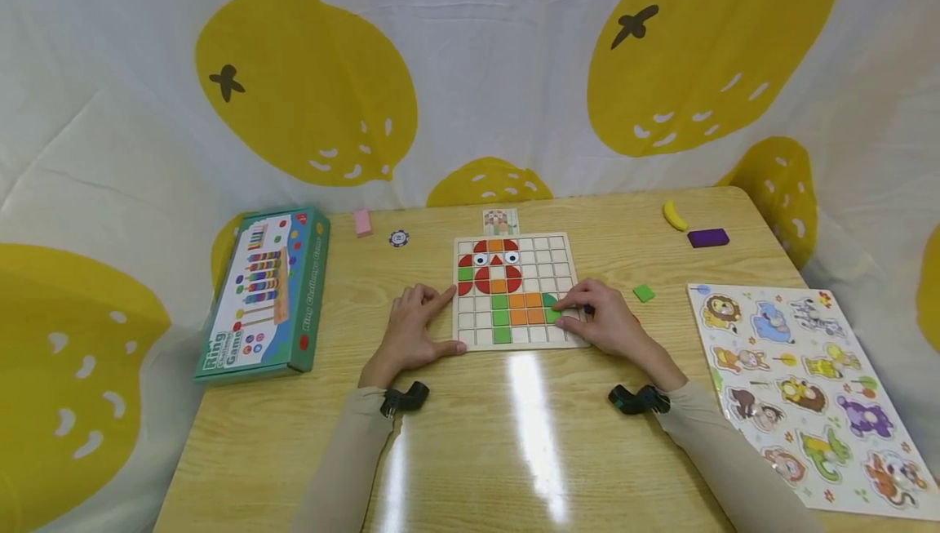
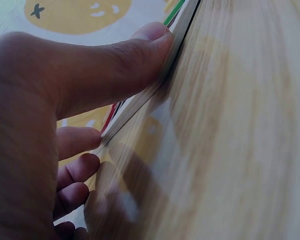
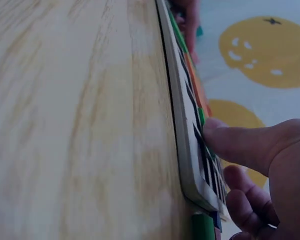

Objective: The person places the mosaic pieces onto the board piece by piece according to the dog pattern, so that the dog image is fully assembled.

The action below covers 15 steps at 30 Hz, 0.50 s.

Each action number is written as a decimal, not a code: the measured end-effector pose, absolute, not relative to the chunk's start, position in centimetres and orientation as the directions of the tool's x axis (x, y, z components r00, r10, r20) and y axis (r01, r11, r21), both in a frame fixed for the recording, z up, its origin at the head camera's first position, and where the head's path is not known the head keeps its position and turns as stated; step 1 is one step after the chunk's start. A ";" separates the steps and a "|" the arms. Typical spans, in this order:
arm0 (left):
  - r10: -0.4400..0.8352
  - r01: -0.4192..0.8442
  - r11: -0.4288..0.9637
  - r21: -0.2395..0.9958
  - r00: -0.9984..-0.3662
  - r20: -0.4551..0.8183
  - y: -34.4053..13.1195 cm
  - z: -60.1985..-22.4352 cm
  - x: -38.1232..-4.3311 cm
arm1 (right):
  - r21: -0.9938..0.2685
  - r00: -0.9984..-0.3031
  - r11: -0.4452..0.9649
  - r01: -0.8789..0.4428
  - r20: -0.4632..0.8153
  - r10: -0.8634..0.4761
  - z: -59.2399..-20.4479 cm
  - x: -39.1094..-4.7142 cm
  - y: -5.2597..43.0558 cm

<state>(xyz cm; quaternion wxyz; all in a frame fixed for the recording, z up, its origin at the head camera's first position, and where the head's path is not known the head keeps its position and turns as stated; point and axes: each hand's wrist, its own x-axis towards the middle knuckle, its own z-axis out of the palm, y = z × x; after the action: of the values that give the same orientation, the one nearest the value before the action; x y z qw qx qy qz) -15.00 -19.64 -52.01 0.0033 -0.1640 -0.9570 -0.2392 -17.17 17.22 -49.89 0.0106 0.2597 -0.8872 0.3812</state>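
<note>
A wooden grid board lies on the table, bearing red, orange and green tiles and two eye tiles. My left hand rests at its left side, thumb and index finger spread apart and touching the edge; in the left wrist view the thumb lies against the board's rim. My right hand reaches over the board's right side. Its thumb and index finger pinch a green tile beside the orange tiles. The right wrist view shows the thumb against that tile; the index fingertip is hidden there.
A small picture card lies behind the board. A loose green tile, purple block and toy banana are to the right, near an animal puzzle. Leftward are a game box, pink block and chip.
</note>
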 end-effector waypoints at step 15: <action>0.307 0.305 0.831 0.466 -0.949 0.072 -19.7 -52.2 -14.9 | -0.514 -0.942 0.796 -0.319 0.084 -0.324 -47.8 -19.0 29.0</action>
<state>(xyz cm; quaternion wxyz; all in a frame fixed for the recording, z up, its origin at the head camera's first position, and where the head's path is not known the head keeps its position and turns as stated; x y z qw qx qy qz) -14.93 -19.72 -52.22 -0.0028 -0.1599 -0.9567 -0.2432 -19.04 29.02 -47.76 -0.0041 0.1697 -0.9476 0.2706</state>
